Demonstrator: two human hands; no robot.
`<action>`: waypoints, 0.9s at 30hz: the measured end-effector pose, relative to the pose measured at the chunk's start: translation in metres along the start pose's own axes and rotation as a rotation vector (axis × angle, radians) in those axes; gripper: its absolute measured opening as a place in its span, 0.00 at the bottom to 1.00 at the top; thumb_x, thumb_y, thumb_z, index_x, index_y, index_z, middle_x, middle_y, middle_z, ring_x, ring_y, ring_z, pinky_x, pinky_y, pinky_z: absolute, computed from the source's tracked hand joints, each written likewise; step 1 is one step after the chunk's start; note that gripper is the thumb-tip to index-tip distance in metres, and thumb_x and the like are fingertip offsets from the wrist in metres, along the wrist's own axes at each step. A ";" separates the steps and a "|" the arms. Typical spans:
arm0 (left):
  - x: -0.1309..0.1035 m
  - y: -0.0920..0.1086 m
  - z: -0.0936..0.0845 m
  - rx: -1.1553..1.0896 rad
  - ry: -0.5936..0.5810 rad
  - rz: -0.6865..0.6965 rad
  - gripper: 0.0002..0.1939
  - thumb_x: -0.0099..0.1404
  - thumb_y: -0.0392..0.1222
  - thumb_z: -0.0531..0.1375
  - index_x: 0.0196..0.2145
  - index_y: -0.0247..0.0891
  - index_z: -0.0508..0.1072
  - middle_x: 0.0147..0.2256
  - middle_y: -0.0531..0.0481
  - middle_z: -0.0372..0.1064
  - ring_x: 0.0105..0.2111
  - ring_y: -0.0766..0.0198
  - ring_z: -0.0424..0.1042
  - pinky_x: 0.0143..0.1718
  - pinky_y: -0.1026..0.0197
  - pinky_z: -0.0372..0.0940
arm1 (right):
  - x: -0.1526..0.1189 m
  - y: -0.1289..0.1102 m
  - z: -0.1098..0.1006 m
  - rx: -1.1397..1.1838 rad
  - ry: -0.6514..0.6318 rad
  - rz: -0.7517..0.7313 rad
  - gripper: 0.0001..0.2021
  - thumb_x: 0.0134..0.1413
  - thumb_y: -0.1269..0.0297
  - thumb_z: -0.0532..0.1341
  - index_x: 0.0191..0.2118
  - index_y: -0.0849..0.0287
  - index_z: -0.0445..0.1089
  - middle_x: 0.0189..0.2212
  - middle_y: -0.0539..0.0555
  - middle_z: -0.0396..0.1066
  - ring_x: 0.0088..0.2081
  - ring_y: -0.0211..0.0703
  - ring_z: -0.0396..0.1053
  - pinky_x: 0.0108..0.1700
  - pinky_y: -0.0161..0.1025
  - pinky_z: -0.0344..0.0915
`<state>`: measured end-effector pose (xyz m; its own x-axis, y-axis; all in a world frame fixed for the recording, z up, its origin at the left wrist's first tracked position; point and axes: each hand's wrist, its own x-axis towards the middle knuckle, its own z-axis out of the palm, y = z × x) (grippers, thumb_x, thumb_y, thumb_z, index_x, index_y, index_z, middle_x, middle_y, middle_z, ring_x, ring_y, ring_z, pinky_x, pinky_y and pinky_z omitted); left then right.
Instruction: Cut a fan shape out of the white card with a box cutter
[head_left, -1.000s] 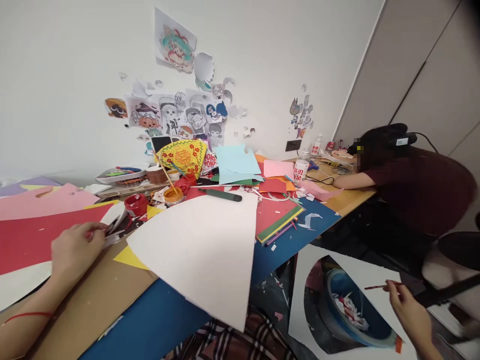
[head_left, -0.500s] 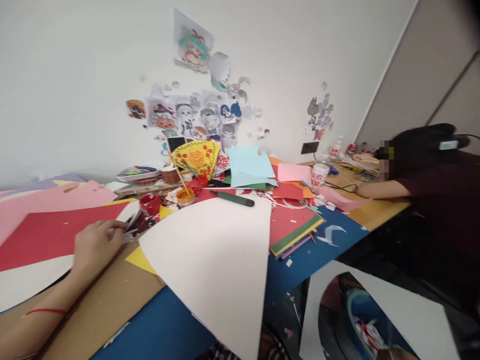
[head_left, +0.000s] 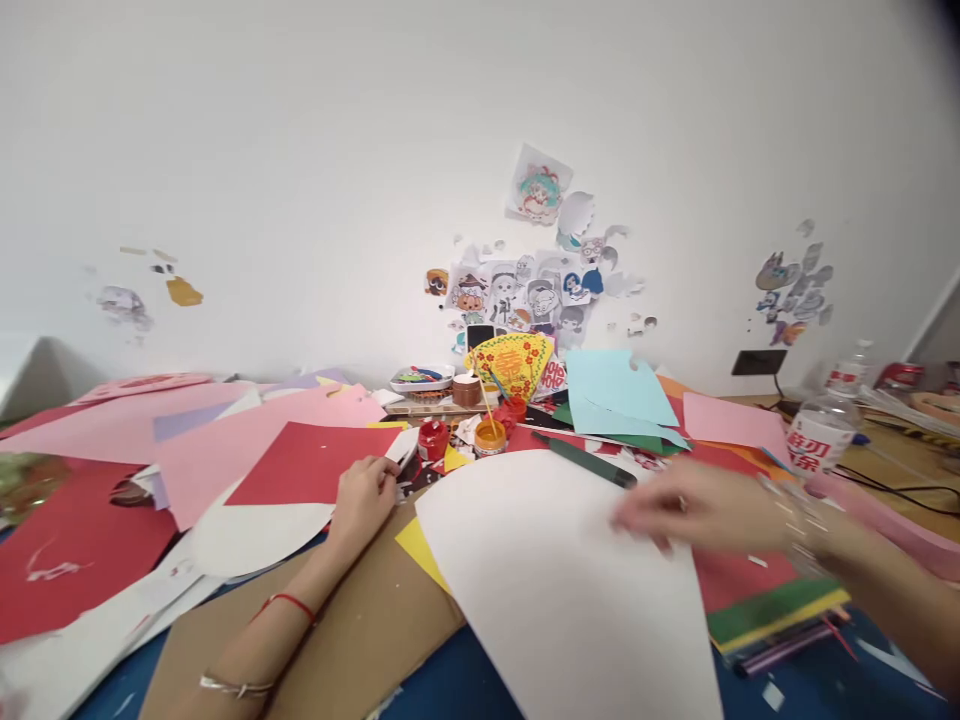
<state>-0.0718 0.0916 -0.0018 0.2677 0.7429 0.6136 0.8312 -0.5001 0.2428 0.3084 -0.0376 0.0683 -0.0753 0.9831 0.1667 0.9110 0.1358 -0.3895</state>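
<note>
A large white sheet of paper [head_left: 570, 580] with a curved top edge lies in front of me. Over its right side hovers my right hand [head_left: 682, 505], smeared by motion; how its fingers stand is not clear. Just beyond the fingertips a dark green pen [head_left: 585, 460] rests across the sheet's top edge. My left hand [head_left: 366, 505] rests at the edge of brown cardboard [head_left: 360, 620], fingers curled by a white paper piece [head_left: 407, 447]; what they grip, if anything, is hidden. Red paper [head_left: 300, 465] lies left of that hand.
Paint jars, one red [head_left: 433, 440] and one yellow with a brush [head_left: 490, 436], stand behind the sheet. Farther back is a yellow decorated fan shape [head_left: 512, 362]. Light blue paper [head_left: 619, 390] and a plastic bottle [head_left: 823, 430] are at the right. Coloured sheets [head_left: 780, 615] lie stacked beneath my right arm.
My view has swung left, so the table has shifted rightward in it. My right hand has come up over the white sheet. The left hand stays by the cardboard.
</note>
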 end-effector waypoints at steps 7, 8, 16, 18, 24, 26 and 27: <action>-0.006 -0.002 -0.002 0.012 0.029 0.057 0.12 0.61 0.32 0.47 0.31 0.38 0.70 0.32 0.47 0.69 0.38 0.57 0.66 0.44 0.52 0.59 | 0.151 -0.080 0.007 -0.099 0.092 0.124 0.15 0.59 0.55 0.56 0.35 0.63 0.72 0.30 0.52 0.71 0.32 0.40 0.68 0.34 0.36 0.63; -0.006 -0.001 -0.002 0.010 0.032 0.058 0.12 0.61 0.32 0.47 0.31 0.38 0.70 0.32 0.47 0.69 0.38 0.57 0.66 0.44 0.52 0.58 | 0.167 -0.084 0.015 -0.110 0.069 0.148 0.16 0.59 0.54 0.57 0.36 0.63 0.71 0.32 0.52 0.71 0.33 0.40 0.68 0.35 0.38 0.65; -0.006 0.005 -0.006 -0.011 0.055 0.150 0.11 0.61 0.29 0.50 0.32 0.39 0.70 0.33 0.46 0.68 0.38 0.57 0.64 0.45 0.51 0.58 | 0.199 -0.078 0.046 -0.147 0.002 0.192 0.13 0.61 0.57 0.57 0.44 0.61 0.68 0.42 0.54 0.69 0.40 0.43 0.68 0.42 0.44 0.68; -0.006 0.006 -0.007 -0.017 0.055 0.148 0.11 0.61 0.29 0.50 0.32 0.39 0.70 0.33 0.46 0.68 0.38 0.56 0.64 0.45 0.51 0.58 | 0.198 -0.075 0.044 -0.146 0.015 0.194 0.14 0.61 0.57 0.56 0.45 0.62 0.68 0.43 0.55 0.68 0.41 0.44 0.68 0.43 0.46 0.67; -0.007 0.009 -0.009 -0.007 0.055 0.154 0.11 0.60 0.29 0.50 0.31 0.39 0.69 0.32 0.46 0.68 0.38 0.57 0.65 0.46 0.51 0.58 | 0.201 -0.082 0.054 -0.096 0.002 0.170 0.15 0.60 0.56 0.58 0.47 0.62 0.67 0.45 0.56 0.67 0.43 0.45 0.68 0.44 0.47 0.67; -0.008 0.007 -0.009 0.005 0.056 0.156 0.11 0.59 0.28 0.50 0.30 0.39 0.69 0.32 0.47 0.68 0.37 0.57 0.66 0.45 0.52 0.58 | 0.204 -0.088 0.060 -0.071 -0.001 0.161 0.15 0.60 0.57 0.58 0.46 0.61 0.67 0.44 0.55 0.68 0.42 0.44 0.68 0.43 0.46 0.67; -0.008 0.006 -0.009 0.012 0.058 0.152 0.11 0.59 0.28 0.49 0.30 0.38 0.69 0.32 0.47 0.68 0.37 0.58 0.66 0.45 0.52 0.58 | 0.205 -0.091 0.062 -0.059 0.005 0.158 0.14 0.60 0.57 0.58 0.46 0.61 0.67 0.44 0.55 0.68 0.42 0.44 0.68 0.43 0.46 0.68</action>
<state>-0.0736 0.0789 0.0016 0.3623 0.6321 0.6850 0.7891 -0.5992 0.1355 0.1850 0.1590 0.0812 0.0730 0.9910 0.1122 0.9335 -0.0282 -0.3576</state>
